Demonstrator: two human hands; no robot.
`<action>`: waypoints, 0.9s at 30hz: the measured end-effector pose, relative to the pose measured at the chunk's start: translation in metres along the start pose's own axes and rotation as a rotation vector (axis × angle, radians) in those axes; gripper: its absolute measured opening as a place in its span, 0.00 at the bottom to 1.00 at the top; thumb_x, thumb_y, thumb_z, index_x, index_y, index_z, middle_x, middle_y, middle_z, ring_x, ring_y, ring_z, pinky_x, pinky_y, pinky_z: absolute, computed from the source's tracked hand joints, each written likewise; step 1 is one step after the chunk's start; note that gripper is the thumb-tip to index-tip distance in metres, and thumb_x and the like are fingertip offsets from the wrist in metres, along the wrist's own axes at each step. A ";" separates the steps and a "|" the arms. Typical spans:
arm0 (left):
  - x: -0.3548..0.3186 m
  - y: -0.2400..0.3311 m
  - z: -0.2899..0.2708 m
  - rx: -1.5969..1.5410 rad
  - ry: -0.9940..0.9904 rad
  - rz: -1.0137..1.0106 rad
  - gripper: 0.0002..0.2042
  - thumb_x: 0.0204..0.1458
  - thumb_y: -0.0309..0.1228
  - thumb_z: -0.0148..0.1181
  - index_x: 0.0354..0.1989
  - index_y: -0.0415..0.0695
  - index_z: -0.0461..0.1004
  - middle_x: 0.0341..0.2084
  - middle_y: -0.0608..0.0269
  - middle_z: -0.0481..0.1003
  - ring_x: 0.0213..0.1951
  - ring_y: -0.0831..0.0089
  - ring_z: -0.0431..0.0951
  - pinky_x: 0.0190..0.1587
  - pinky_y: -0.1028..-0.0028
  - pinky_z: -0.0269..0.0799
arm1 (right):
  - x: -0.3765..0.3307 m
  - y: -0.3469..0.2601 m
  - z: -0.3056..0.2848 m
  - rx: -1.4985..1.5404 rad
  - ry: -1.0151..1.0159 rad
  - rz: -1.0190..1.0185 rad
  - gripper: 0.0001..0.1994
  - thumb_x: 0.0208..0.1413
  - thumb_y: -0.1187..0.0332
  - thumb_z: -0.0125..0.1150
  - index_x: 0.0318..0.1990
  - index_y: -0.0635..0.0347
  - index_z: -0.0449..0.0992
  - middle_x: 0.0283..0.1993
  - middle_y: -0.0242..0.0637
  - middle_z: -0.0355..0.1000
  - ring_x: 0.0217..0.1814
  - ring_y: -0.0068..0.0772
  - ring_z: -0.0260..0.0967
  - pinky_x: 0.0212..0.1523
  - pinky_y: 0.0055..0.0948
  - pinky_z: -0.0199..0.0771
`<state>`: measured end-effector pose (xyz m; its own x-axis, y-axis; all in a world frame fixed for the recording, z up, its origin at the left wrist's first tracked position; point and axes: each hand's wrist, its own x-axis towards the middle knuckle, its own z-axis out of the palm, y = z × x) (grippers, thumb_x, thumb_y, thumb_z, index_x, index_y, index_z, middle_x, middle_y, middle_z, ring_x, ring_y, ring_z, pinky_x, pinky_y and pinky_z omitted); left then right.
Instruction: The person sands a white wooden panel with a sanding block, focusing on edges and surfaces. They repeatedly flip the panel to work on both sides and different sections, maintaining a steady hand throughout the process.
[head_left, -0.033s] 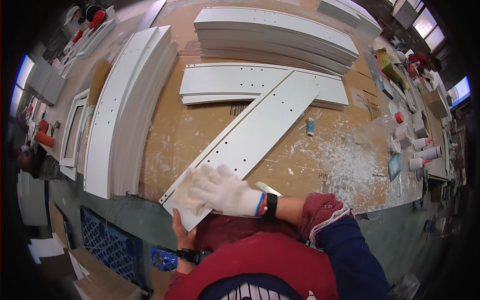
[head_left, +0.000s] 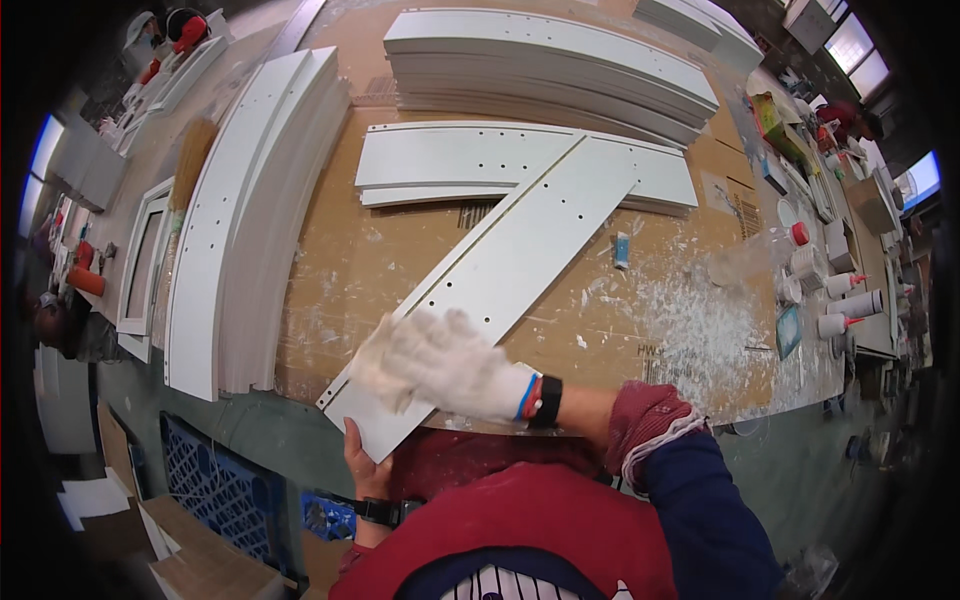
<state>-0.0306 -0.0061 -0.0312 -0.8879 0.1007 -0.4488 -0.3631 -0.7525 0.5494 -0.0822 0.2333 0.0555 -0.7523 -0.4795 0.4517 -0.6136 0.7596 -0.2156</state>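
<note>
A long white board [head_left: 520,245] with drilled holes and a groove along one edge lies diagonally, its far end on another white board [head_left: 440,150]. Its near end sticks out past the table edge toward me. My left hand [head_left: 362,462], bare, grips that near corner with the thumb along its side. In a white knitted glove, my right hand [head_left: 445,368] lies across the near part of the board. Beneath its fingers is a cream, crumpled cloth-like piece [head_left: 380,375], pressed against the surface; the fingertips are partly hidden.
Tall stacks of white boards stand at left [head_left: 235,230] and far side [head_left: 540,60]. A brush [head_left: 190,165] rests by the left stack. A small blue tube [head_left: 622,252] and white shavings [head_left: 710,325] lie on cardboard. Glue bottles [head_left: 838,325] stand right. Blue crates [head_left: 215,490] sit below.
My right hand has shifted slightly away from me along the board, with the cloth-like piece. A metal strip formerly visible beside the wrist is now mostly covered. The left hand keeps its grip.
</note>
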 end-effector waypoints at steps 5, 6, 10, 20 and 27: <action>-0.003 -0.005 -0.010 -0.050 0.054 -0.004 0.24 0.59 0.43 0.48 0.58 0.40 0.60 0.51 0.57 0.69 0.52 0.62 0.71 0.54 0.62 0.69 | 0.001 0.126 -0.046 -0.255 -0.008 0.239 0.19 0.48 0.65 0.53 0.50 0.47 0.69 0.52 0.38 0.66 0.49 0.40 0.63 0.45 0.42 0.61; -0.005 -0.003 -0.005 -0.031 0.082 0.005 0.23 0.59 0.42 0.49 0.57 0.40 0.60 0.51 0.57 0.69 0.52 0.62 0.71 0.53 0.63 0.70 | -0.006 0.154 -0.053 -0.311 -0.043 0.405 0.17 0.49 0.65 0.53 0.49 0.47 0.70 0.49 0.36 0.68 0.48 0.39 0.64 0.42 0.41 0.63; -0.003 -0.007 0.000 -0.006 0.073 0.015 0.24 0.60 0.43 0.47 0.58 0.39 0.59 0.51 0.57 0.69 0.51 0.63 0.72 0.53 0.64 0.70 | -0.024 0.245 -0.086 -0.498 -0.015 0.851 0.19 0.56 0.58 0.49 0.55 0.50 0.66 0.52 0.41 0.66 0.53 0.45 0.61 0.51 0.45 0.63; 0.000 -0.005 0.008 -0.288 -0.174 -0.054 0.34 0.57 0.60 0.36 0.60 0.41 0.58 0.56 0.56 0.64 0.57 0.60 0.65 0.61 0.59 0.59 | 0.028 0.009 0.013 -0.014 -0.214 -0.086 0.29 0.45 0.65 0.58 0.58 0.56 0.65 0.63 0.46 0.59 0.67 0.47 0.52 0.66 0.51 0.45; 0.003 -0.008 -0.001 -0.555 -0.333 -0.160 0.47 0.48 0.71 0.29 0.63 0.41 0.55 0.59 0.54 0.62 0.60 0.55 0.61 0.64 0.57 0.52 | 0.024 -0.039 0.030 0.128 -0.357 -0.214 0.30 0.43 0.67 0.58 0.58 0.59 0.64 0.62 0.46 0.59 0.68 0.47 0.50 0.67 0.53 0.42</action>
<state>-0.0305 -0.0001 -0.0376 -0.9075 0.3674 -0.2038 -0.3771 -0.9261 0.0098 -0.0838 0.1790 0.0493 -0.6266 -0.7595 0.1748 -0.7728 0.5765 -0.2654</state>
